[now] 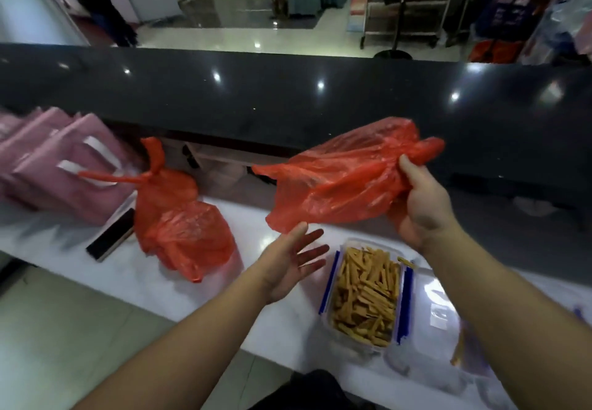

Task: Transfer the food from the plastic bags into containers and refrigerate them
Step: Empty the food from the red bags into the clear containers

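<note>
The white counter (pixel 262 284) runs from the left edge toward the near right corner, with a raised black ledge (pixel 288 95) behind its far edge. A stack of pink bags (pixel 61 166) lies at the far left end of the counter. A knotted red plastic bag (pixel 179 223), apparently full, sits on the counter just right of that stack, with a dark flat block (pixel 110 235) lying beside its left side. An emptied red plastic bag (pixel 346 178) is held in the air above the counter's far edge, hanging limp. The right hand (pixel 423 207) grips its right end, fingers (pixel 408 166) curled round the bunched plastic. The left hand (pixel 294 262) is under the bag's lower left corner, palm up, fingers spread and holding nothing; whether the fingertips touch the plastic cannot be told. A clear food container (pixel 365 294) with blue side clips stands on the counter near its front edge, lid off, filled with tan stick-shaped food (pixel 365 300). A clear lid (pixel 439 310) lies just to its right.
</note>
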